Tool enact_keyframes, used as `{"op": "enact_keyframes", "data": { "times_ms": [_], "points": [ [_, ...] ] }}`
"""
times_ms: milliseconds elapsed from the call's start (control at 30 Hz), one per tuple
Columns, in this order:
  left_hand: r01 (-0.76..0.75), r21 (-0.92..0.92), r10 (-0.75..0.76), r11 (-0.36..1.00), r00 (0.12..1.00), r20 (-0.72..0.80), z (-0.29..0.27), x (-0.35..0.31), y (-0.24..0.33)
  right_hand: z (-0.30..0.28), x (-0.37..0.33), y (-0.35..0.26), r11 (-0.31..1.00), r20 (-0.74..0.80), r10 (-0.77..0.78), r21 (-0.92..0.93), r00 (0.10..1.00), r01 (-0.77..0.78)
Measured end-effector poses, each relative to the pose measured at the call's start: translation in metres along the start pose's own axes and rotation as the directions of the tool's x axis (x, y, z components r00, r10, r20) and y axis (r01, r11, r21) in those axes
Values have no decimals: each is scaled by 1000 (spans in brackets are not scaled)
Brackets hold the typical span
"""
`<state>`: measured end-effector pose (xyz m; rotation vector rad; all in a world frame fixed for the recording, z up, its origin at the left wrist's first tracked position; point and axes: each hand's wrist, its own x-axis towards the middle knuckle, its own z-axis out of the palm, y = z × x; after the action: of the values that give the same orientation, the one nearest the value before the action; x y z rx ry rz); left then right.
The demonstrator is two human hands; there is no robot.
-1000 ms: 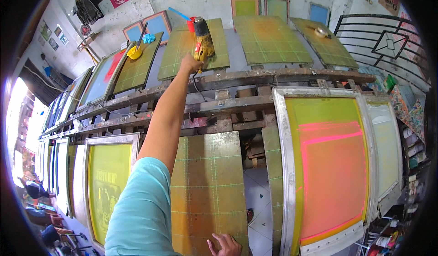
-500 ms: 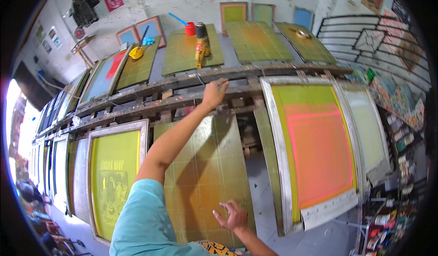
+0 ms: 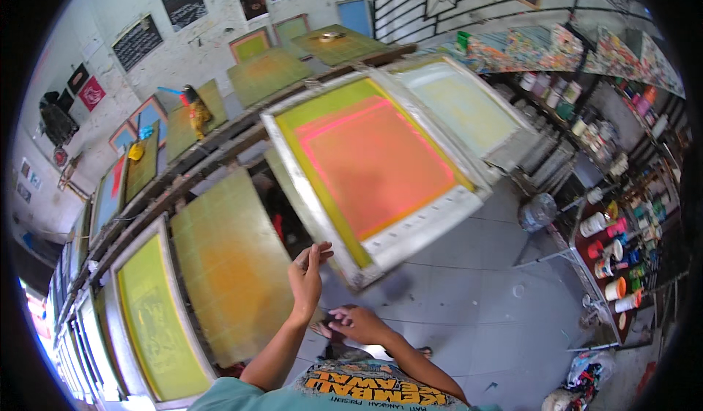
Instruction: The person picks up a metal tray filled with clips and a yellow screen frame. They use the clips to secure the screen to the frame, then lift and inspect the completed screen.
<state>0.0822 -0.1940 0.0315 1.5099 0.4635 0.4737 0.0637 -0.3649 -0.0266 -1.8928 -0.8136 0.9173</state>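
My left hand [image 3: 307, 275] is raised in front of the screen-printing frame [image 3: 377, 158], by its lower left corner. Its fingers are partly bent and somewhat apart, with nothing visible in them. Whether the fingertips touch the frame, I cannot tell. The frame has a silvery border, yellow-green mesh and a large pink-orange coated area, and a pale strip runs along its near end. Close to my body, my right hand [image 3: 359, 324] hovers over the floor with loosely curled, parted fingers and holds nothing I can see. Left of my hands lies a greenish printing board [image 3: 231, 264] with an orange stain.
A pale-mesh frame [image 3: 465, 110] adjoins the pink one. Another yellow-green frame [image 3: 161, 316] stands at the left. A drill-like yellow-and-black tool [image 3: 196, 114] rests on a far board. Several paint tubs [image 3: 615, 289] crowd a table at right, near a clear water jug [image 3: 538, 213].
The view has swung right, toward the pink-coated frame and the paint table. My left hand has drawn back from the far rail. My right hand has left the space above the printing board.
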Motion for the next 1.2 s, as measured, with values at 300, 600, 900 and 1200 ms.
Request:
{"op": "enact_keyframes", "data": {
  "times_ms": [300,600,900,1200],
  "points": [
    [-74,126,34,989,957,289,238,-169,-9,-153,-303,229,892,-460,441,133,771,-431],
    [17,173,-104,985,854,510,393,-170,-15,-312,-368,334,910,-549,412,283,727,-302],
    [-127,254,-112,959,652,750,648,-80,-26,-507,-451,417,755,-592,655,483,470,-444],
    [-320,255,-14,913,598,801,822,43,21,-657,-424,512,682,-517,730,599,447,-420]
  ]
}}
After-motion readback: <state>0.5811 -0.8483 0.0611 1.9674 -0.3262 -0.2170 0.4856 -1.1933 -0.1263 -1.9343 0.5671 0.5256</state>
